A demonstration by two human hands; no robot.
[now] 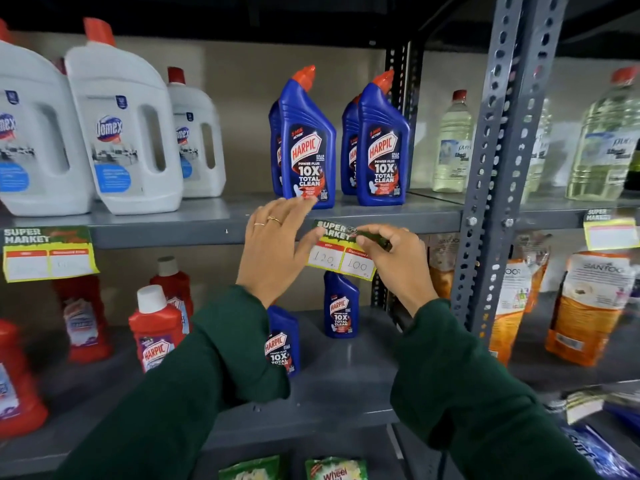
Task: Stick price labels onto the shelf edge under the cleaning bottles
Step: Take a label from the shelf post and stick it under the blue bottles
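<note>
A: In the head view, what is held, and where?

B: A price label (341,251) is placed against the grey shelf edge (173,233), just below the blue Harpic bottles (308,143). Its top right part is pinched by the right hand (391,261), with thumb and fingers closed on it. The left hand (273,247) is open, nothing is gripped; its fingers are spread, and its thumb seems to touch the label's left side.

A: Is another label already fixed?

B: Yes, one second label (48,252) is seen further left, under the white Domex bottles (121,133).

A: What could go wrong?

B: The label could be stuck tilted if one side is pressed first. The nearest blue bottle could also be pushed by the left fingertips, which are very near its base.
</note>
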